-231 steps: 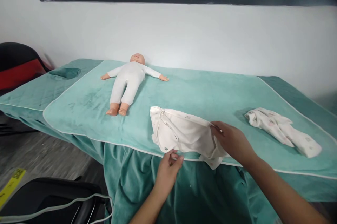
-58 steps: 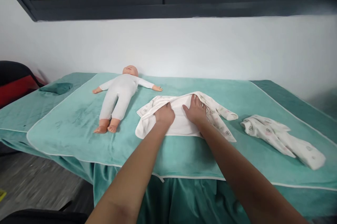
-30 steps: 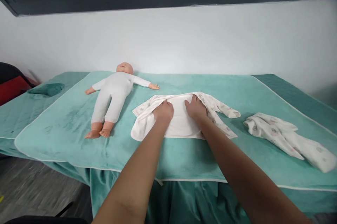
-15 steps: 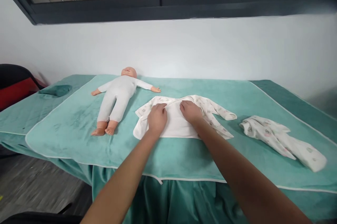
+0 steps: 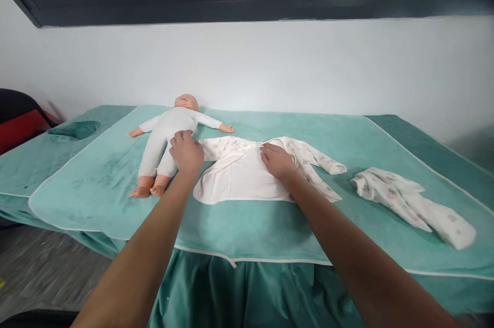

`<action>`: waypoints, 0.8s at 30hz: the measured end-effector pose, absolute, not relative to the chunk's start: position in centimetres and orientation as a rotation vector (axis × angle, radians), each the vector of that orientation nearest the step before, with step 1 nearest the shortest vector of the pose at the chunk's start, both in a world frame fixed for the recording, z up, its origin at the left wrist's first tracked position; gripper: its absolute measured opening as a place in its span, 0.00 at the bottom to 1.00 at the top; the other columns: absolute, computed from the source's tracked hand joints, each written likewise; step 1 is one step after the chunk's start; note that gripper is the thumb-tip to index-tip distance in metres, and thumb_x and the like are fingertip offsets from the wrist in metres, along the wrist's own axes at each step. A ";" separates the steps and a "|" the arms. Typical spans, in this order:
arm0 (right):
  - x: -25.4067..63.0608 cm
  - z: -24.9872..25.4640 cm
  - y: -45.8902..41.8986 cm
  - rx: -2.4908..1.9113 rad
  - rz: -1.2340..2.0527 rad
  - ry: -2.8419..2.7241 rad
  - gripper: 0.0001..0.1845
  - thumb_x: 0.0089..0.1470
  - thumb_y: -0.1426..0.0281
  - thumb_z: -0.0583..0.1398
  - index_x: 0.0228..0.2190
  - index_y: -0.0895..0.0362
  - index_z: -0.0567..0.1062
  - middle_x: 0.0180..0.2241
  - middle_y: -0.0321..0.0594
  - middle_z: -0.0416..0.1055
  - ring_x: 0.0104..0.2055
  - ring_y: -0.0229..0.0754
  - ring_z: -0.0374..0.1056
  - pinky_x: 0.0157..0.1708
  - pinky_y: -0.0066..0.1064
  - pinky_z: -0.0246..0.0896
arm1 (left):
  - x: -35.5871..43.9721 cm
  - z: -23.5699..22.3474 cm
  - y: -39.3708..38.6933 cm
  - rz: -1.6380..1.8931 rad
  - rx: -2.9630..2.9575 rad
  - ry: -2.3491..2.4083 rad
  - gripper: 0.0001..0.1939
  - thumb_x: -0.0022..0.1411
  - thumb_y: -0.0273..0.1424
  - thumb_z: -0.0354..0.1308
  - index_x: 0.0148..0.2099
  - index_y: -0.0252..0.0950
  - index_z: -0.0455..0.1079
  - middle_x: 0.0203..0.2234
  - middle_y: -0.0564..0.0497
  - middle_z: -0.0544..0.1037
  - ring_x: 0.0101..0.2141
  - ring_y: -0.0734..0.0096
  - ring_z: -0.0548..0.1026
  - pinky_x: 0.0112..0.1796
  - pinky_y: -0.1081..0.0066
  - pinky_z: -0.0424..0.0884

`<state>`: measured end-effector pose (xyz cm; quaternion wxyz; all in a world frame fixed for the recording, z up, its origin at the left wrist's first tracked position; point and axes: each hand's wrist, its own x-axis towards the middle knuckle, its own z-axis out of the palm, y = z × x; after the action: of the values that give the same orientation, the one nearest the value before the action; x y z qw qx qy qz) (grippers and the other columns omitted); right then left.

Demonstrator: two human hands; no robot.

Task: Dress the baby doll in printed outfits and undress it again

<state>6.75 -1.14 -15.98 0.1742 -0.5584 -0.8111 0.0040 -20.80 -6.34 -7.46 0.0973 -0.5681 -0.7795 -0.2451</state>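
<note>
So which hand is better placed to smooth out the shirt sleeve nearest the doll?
Probably the left hand: it is at that sleeve's end, near the doll. The right hand is farther off, at the shirt's upper middle.

A white baby top [image 5: 243,180] with a small print lay spread on a green cover [image 5: 262,233], one sleeve reaching left and the other right. The left hand [image 5: 187,153] was at the end of the left sleeve, its grip hidden; the right hand [image 5: 277,161] rested on the top near the middle of its far edge. To the left, a doll [image 5: 173,125] in white lay on its back, arms spread, head toward the far wall [image 5: 270,66] and feet nearer. A crumpled printed garment [image 5: 415,204] lay to the right, apart from the top.
</note>
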 end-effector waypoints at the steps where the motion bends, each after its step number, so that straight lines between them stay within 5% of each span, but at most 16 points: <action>1: 6.8 -16.0 -1.1 -1.582 0.010 -2.300 0.24 0.66 0.65 0.46 0.58 0.56 0.71 0.63 0.41 0.64 0.65 0.44 0.57 0.65 0.38 0.48 | -20.1 -7.8 -6.8 -0.784 -1.713 -2.256 0.20 0.67 0.27 0.46 0.60 0.32 0.61 0.57 0.39 0.68 0.58 0.51 0.64 0.56 0.53 0.65; 7: 7.0 -16.2 -0.8 -1.572 0.001 -2.333 0.25 0.66 0.64 0.47 0.60 0.56 0.69 0.64 0.42 0.63 0.66 0.44 0.55 0.67 0.38 0.45 | -14.1 -12.5 -9.9 -0.759 -2.521 -1.874 0.19 0.67 0.26 0.46 0.56 0.40 0.70 0.55 0.49 0.75 0.57 0.66 0.69 0.60 0.65 0.63; 12: 7.2 -16.4 -0.7 -1.593 0.025 -2.382 0.28 0.67 0.61 0.46 0.63 0.57 0.64 0.67 0.42 0.56 0.69 0.44 0.50 0.68 0.42 0.41 | -11.6 -14.3 -9.9 -0.471 -2.653 -1.779 0.25 0.72 0.38 0.41 0.66 0.38 0.61 0.67 0.45 0.60 0.68 0.58 0.54 0.65 0.53 0.51; 16: 7.3 -16.3 -0.6 -1.621 0.108 -2.431 0.31 0.67 0.56 0.45 0.66 0.55 0.58 0.70 0.40 0.48 0.71 0.45 0.45 0.68 0.45 0.39 | -12.1 -14.6 -10.4 -0.380 -2.678 -1.712 0.26 0.72 0.44 0.39 0.69 0.51 0.56 0.71 0.51 0.51 0.70 0.52 0.47 0.64 0.42 0.48; 24: 7.2 -16.7 -1.4 -1.623 0.060 -2.468 0.33 0.68 0.56 0.42 0.67 0.57 0.55 0.71 0.44 0.44 0.72 0.47 0.40 0.68 0.48 0.35 | -12.7 -14.5 -11.6 -0.424 -2.673 -1.717 0.25 0.72 0.45 0.40 0.67 0.55 0.58 0.70 0.53 0.54 0.69 0.53 0.49 0.64 0.40 0.46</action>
<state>7.20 -1.39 -16.73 0.0933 -0.5470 -0.8316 0.0202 -12.65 -11.60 -14.53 -0.0319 -0.8336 -0.5354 -0.1322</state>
